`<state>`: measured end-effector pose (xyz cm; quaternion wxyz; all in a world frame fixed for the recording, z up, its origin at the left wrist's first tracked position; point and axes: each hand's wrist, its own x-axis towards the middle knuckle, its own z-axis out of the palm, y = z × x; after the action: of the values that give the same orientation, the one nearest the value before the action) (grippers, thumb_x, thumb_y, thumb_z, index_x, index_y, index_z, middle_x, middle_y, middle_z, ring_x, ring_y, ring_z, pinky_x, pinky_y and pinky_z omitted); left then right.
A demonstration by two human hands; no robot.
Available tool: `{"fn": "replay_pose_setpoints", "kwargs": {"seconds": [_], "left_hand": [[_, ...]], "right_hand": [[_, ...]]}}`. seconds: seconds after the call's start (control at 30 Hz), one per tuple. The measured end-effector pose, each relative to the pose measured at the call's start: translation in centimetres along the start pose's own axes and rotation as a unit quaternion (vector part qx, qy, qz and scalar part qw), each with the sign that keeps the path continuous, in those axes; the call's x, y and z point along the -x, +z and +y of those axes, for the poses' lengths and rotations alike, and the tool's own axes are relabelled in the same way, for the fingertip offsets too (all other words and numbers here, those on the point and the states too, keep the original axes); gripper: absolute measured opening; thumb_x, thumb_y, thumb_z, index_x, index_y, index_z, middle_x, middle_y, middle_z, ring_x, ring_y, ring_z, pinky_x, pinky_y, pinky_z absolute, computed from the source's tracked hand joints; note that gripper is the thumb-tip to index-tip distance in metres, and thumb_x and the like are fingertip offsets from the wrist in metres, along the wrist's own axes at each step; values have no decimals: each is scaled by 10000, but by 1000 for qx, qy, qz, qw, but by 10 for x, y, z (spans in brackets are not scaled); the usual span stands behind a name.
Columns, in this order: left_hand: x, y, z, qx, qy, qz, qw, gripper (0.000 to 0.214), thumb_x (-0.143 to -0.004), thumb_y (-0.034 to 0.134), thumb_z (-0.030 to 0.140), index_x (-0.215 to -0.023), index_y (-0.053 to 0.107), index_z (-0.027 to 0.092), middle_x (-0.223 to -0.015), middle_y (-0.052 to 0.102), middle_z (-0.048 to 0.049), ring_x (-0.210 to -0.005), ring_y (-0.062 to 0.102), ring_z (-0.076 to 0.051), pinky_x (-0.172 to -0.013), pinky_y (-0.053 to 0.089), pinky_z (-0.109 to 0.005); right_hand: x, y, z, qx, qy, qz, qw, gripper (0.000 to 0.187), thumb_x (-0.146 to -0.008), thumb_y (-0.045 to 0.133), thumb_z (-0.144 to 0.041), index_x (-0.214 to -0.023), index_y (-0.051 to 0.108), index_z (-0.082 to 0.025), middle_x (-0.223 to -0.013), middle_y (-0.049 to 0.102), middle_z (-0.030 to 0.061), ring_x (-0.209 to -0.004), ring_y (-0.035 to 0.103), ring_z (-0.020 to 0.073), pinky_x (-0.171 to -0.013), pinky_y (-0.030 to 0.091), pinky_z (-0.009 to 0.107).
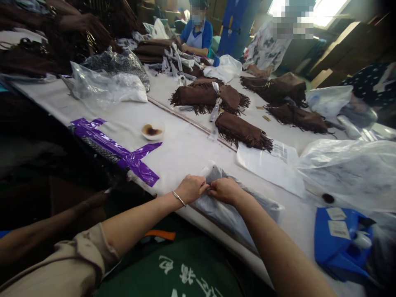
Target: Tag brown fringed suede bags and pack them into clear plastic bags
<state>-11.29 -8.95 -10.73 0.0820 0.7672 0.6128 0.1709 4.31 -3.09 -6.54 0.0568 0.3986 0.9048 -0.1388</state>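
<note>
My left hand (192, 188) and my right hand (225, 190) meet at the near edge of the white table (185, 148). Both are closed, pinching the top of a clear plastic bag (230, 210) with something grey inside. The bag lies flat and hangs a little over the table edge toward me. A thin bracelet (178, 198) sits on my left wrist. A sheet of white paper with print (272, 167) lies just beyond the bag.
Brown fringed bags (243, 132) lie across the table's middle and far side. Purple tape strips (117, 150) and a small stained dish (152, 131) are left; plastic bags (349, 173) and a blue item (343, 239) right. Two people (198, 31) work at the far end.
</note>
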Motion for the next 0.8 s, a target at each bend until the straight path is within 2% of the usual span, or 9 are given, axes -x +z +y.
{"fn": "replay_pose_setpoints", "kwargs": {"seconds": [0.07, 0.23, 0.37, 0.43, 0.5, 0.53, 0.6, 0.7, 0.8], "left_hand": [[0, 5, 1, -37, 15, 9, 999, 229, -915, 489, 341, -813, 562, 149, -798, 645, -63, -783, 611, -217, -714, 387, -325], [0, 12, 3, -81, 32, 13, 996, 241, -923, 467, 349, -847, 548, 135, -828, 638, -86, -812, 610, -252, -722, 390, -370], [3, 12, 3, -80, 28, 22, 996, 228, -924, 469, 343, -861, 538, 136, -839, 629, -90, -828, 601, -246, -741, 387, -369], [3, 12, 4, -71, 22, 30, 997, 221, -926, 464, 344, -876, 537, 141, -846, 624, -85, -832, 593, -236, -749, 386, -363], [2, 12, 4, -53, 15, 46, 997, 204, -924, 466, 338, -884, 536, 151, -858, 619, -74, -841, 584, -224, -762, 388, -355], [1, 11, 4, -43, 13, 58, 997, 190, -921, 470, 332, -887, 535, 157, -868, 618, -68, -851, 580, -219, -771, 390, -351], [1, 8, 2, -30, 16, 90, 995, 180, -913, 474, 334, -888, 537, 167, -891, 617, -60, -873, 575, -217, -787, 395, -347], [0, 6, -14, -28, 27, 141, 989, 240, -900, 453, 401, -883, 552, 183, -888, 627, -58, -860, 585, -230, -781, 408, -357], [-13, 14, -46, 29, 32, 175, 984, 288, -853, 450, 479, -889, 568, 218, -842, 654, -28, -772, 617, -207, -754, 452, -333]], "right_hand": [[-9, 2, -4, 34, 36, -12, 999, 136, -708, 680, -353, -687, 686, -219, -750, 688, 63, -772, 629, 238, -741, 429, 352], [-10, -10, 11, 77, 135, -5, 988, 374, -624, 748, -516, -781, 696, -180, -833, 695, 120, -802, 638, 277, -690, 463, 368], [13, -10, 24, 111, 192, 77, 972, 380, -800, 613, -485, -944, 670, -138, -957, 670, 177, -969, 591, 330, -807, 434, 444], [23, 3, 21, 101, 163, 156, 969, 478, -854, 537, -501, -1167, 575, -142, -1156, 603, 181, -1156, 484, 334, -927, 375, 463], [27, 23, 16, 59, 92, 218, 970, 598, -860, 502, -544, -1341, 418, -199, -1362, 470, 132, -1304, 333, 303, -1044, 273, 470], [26, 33, 15, 31, 62, 230, 971, 636, -860, 494, -558, -1387, 350, -234, -1432, 396, 98, -1349, 263, 287, -1085, 210, 478], [22, 46, 18, -15, 55, 223, 973, 654, -874, 458, -567, -1425, 269, -271, -1504, 276, 53, -1392, 162, 270, -1122, 102, 499], [20, 41, 42, -45, 126, 221, 966, 662, -877, 435, -583, -1421, 282, -236, -1458, 362, 89, -1358, 257, 275, -1118, 129, 509], [37, 22, 76, -49, 193, 227, 953, 610, -865, 443, -601, -1315, 452, -190, -1263, 564, 125, -1196, 479, 271, -1028, 338, 461]]}}
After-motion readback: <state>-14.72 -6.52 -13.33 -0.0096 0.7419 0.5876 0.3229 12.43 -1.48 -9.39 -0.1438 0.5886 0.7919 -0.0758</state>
